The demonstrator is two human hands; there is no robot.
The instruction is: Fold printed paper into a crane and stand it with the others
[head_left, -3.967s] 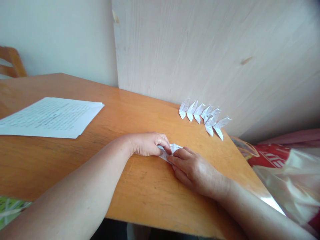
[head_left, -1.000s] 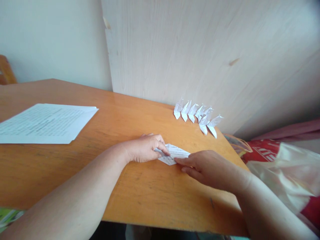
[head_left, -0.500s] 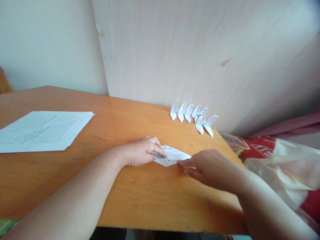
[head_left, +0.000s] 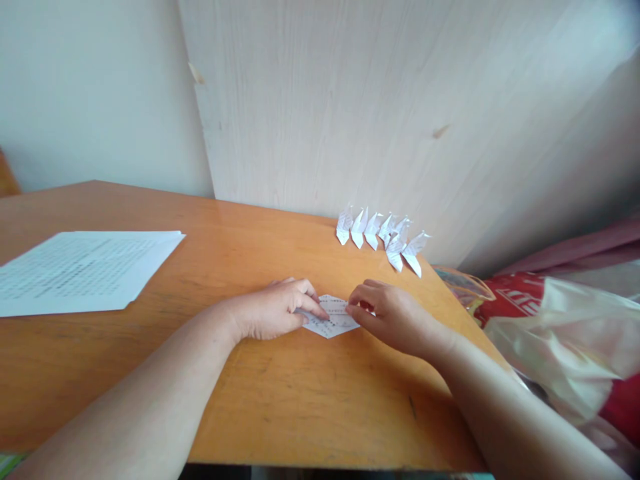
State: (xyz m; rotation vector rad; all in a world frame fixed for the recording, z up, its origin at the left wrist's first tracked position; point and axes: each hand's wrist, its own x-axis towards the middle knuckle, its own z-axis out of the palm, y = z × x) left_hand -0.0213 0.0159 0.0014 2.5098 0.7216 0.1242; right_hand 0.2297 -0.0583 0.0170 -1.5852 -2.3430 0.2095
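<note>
A small folded paper point(head_left: 329, 325) with printed lines lies on the wooden table, shaped like a flat diamond with creases along its middle. My left hand point(head_left: 277, 308) holds its left end, thumb and forefinger on the paper. At the right end, my right hand point(head_left: 393, 313) is closed, with thumb and forefinger pinching the paper near its tip. The right tip itself is hidden behind those fingers. Both hands rest low, close to the tabletop.
Several folded paper pieces with upright points point(head_left: 373, 230) stand at the table's back right. A stack of printed sheets point(head_left: 95, 270) lies at the left. Beyond the table's right edge are a whitish plastic bag point(head_left: 565, 340) and a red bag point(head_left: 515, 293). A pale board point(head_left: 320, 107) rises behind.
My right hand has shifted up and its fingers have curled from pointing flat along the paper to pinching its right end. The left hand stays on the left end. The view has shifted slightly.
</note>
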